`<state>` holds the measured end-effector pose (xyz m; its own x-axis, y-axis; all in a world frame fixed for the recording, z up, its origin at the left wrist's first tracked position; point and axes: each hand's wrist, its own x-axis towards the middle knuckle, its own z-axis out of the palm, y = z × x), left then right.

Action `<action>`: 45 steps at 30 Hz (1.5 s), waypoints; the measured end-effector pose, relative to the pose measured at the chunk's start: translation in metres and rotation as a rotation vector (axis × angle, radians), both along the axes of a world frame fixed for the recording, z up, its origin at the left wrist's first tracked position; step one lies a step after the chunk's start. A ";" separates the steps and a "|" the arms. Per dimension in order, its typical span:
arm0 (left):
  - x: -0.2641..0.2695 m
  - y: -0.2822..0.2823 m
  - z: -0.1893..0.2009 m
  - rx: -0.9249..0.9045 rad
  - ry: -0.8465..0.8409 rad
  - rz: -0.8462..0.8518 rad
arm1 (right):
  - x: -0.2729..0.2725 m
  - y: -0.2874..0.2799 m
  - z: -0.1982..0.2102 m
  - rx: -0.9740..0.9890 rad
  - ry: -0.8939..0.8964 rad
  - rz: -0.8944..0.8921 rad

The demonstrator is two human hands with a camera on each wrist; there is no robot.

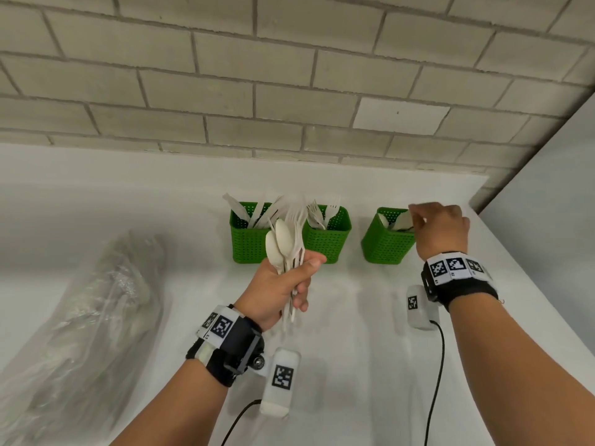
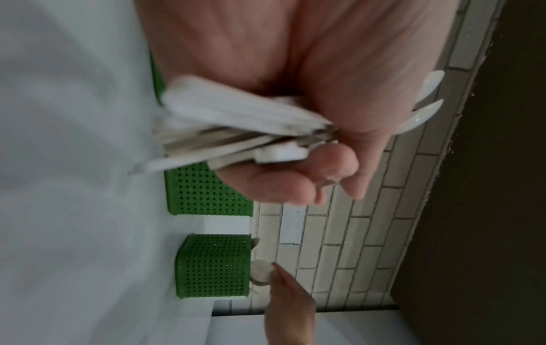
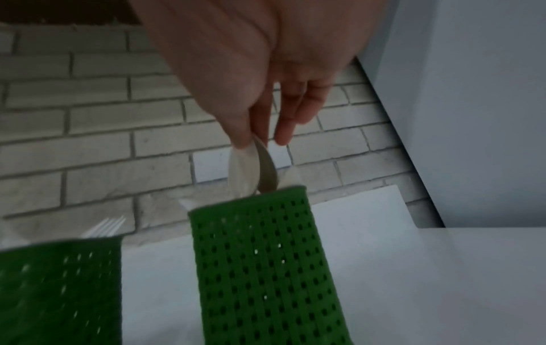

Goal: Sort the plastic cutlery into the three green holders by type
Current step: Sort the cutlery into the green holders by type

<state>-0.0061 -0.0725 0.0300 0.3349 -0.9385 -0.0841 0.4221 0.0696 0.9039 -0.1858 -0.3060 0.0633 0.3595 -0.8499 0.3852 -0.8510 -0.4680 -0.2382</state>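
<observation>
On the white counter, your right hand pinches a spoon into the tilted right holder; pushing may tip it. Your left hand grips a mixed bundle.

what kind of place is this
Probably a canteen or pantry counter set up for recording: a white countertop against a pale brick wall, with three green holders of plastic cutlery.

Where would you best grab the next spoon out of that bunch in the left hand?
By its bowl, from above. The spoons stand bowl-up above the left hand, which grips the handles, so only the bowls are free for a thumb-and-finger pinch.
</observation>
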 end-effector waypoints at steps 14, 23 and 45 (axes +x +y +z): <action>-0.002 -0.011 0.000 0.071 -0.357 0.183 | 0.076 0.140 0.027 0.426 -0.427 0.544; 0.000 0.002 -0.003 -0.018 -0.097 0.005 | 0.070 0.133 0.024 0.590 -0.622 0.476; 0.003 0.007 -0.008 -0.044 0.076 -0.068 | 0.069 0.131 0.018 0.956 -0.969 0.472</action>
<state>-0.0035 -0.0654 0.0217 0.2643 -0.9623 -0.0648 0.4947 0.0776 0.8656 -0.1165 -0.1745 0.0814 0.6067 -0.7949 -0.0027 0.0108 0.0116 -0.9999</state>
